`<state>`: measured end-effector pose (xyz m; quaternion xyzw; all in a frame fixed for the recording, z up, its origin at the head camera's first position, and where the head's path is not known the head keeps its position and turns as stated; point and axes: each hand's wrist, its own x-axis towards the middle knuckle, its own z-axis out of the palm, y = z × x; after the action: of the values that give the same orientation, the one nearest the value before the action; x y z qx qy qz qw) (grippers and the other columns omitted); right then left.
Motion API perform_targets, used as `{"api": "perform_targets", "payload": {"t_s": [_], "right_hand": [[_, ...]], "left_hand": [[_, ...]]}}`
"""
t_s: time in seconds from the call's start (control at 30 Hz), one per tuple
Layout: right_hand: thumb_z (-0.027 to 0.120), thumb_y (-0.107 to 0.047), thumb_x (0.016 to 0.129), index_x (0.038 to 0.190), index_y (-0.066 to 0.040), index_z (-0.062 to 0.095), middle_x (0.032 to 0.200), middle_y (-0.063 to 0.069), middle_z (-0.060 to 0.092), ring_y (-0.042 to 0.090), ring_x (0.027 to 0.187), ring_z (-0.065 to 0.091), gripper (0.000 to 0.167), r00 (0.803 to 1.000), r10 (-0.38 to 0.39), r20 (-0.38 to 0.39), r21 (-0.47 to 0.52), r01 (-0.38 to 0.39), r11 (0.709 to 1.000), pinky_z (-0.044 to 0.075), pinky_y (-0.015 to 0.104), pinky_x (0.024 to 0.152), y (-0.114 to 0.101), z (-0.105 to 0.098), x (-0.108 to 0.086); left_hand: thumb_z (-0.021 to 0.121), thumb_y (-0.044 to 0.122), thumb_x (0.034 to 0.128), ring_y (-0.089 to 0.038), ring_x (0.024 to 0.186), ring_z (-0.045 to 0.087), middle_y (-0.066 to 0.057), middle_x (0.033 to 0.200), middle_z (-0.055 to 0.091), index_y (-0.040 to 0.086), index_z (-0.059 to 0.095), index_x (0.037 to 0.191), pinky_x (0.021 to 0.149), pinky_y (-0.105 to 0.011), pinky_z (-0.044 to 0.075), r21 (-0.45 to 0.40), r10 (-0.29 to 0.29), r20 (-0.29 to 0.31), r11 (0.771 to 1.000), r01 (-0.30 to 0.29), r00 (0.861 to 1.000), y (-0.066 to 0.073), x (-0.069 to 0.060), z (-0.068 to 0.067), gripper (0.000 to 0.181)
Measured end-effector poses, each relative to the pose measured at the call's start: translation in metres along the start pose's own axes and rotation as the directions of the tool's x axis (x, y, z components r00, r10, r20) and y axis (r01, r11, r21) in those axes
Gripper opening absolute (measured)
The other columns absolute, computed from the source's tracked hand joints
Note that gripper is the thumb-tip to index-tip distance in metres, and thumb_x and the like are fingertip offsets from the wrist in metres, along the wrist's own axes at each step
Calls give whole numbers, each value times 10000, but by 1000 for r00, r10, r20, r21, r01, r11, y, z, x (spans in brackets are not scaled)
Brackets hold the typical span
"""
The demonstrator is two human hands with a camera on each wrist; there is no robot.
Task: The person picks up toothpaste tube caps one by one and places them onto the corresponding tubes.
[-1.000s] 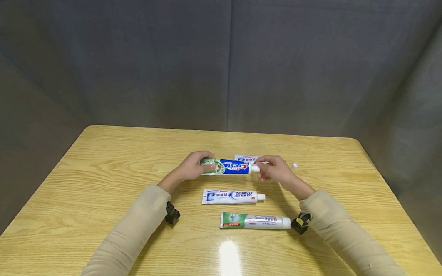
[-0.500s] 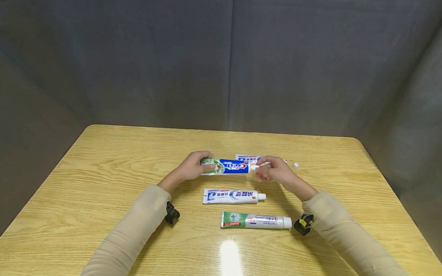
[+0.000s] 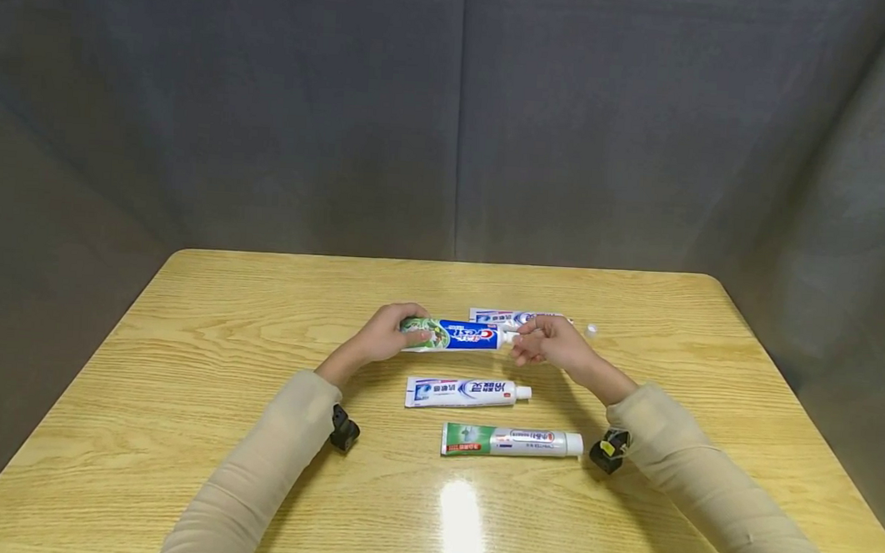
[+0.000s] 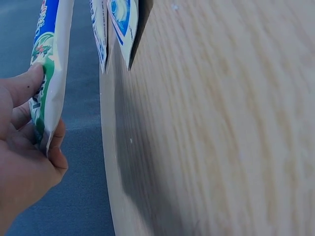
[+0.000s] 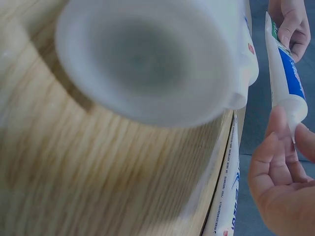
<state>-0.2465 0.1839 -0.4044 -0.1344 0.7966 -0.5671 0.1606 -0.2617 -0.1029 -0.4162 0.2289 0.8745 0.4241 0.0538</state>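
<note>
The left hand [image 5: 295, 29] grips the tail end of a blue and white tube [image 5: 291, 73], and the right hand [image 5: 283, 189] has its thumb and fingers pinching around the narrow nozzle [image 5: 295, 119]. Right up close looms a big white cap [image 5: 142, 59], end on and blurred, over the wooden table [image 5: 93, 167]. Near its rim pokes a smaller white cap [image 5: 239, 94]; another tube [image 5: 224, 196], with blue lettering, shows partly. Gray cloth [image 5: 253, 137] hangs beyond.

Blue tube [image 3: 458, 336]: "Crest"; white tube [image 3: 463, 394]: "冷酸灵".
</note>
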Motion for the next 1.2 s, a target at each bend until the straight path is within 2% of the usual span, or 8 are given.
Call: {"api": "perform_targets", "payload": {"t_s": [0.13,0.47,0.73,0.87,0.97,1.1,1.2], "right_hand": [[497,-84,932,994,133,508,821,194,652,141,656,623,226,1000,12,-1,3,-12,1000,502,370,710,0,0,0],[446,-201,970,939,153,556,684,83,644,165,594,609,372,998,69,-13,-46,-69,997,502,397,689,-2,2,1],[439,-230,972,894,158,562,624,74,618,126,529,572,414,995,93,-31,-40,-94,995,502,321,608,-5,3,3],[457,-210,965,958,154,577,679,112,626,140,577,589,383,995,90,-50,-51,-92,994,505,340,645,-6,1,3],[469,-174,959,1046,138,568,785,171,635,160,655,601,339,997,61,-51,-46,-64,997,503,372,696,-6,-1,2],[521,-107,924,1131,106,524,916,209,639,252,768,624,297,999,29,-38,-37,-30,999,496,399,724,-5,-3,0],[573,-41,877,1117,87,509,947,205,641,330,854,629,280,999,22,-36,-35,-23,999,491,403,720,-5,-4,-2]], "left_hand": [[592,135,888,-205,895,544,-111,1023,606,-11,591,1110,848,-382,426,-5,0,-5,1000,0,1000,1,0,0,266],[597,134,884,-193,885,548,-106,1026,609,-4,597,1110,842,-376,429,-6,10,-3,1000,-10,1000,1,1,0,265],[596,135,885,-200,905,548,-108,1045,604,-2,593,1119,847,-381,430,-16,4,-1,1000,-4,1000,1,0,0,271],[598,133,884,-200,911,548,-109,1051,603,-5,591,1120,851,-377,431,-18,9,1,1000,-9,1000,1,0,1,274],[597,131,884,-194,886,548,-103,1025,608,-8,591,1113,836,-371,436,-14,21,1,1000,-21,1000,1,0,2,269],[596,129,884,-179,842,540,-89,982,610,-4,596,1098,800,-353,439,-7,25,-5,1000,-25,1000,-1,1,2,252],[597,127,883,-174,821,536,-83,961,609,-2,599,1087,776,-345,440,-14,25,-8,1000,-26,1000,-1,1,2,241]]}}
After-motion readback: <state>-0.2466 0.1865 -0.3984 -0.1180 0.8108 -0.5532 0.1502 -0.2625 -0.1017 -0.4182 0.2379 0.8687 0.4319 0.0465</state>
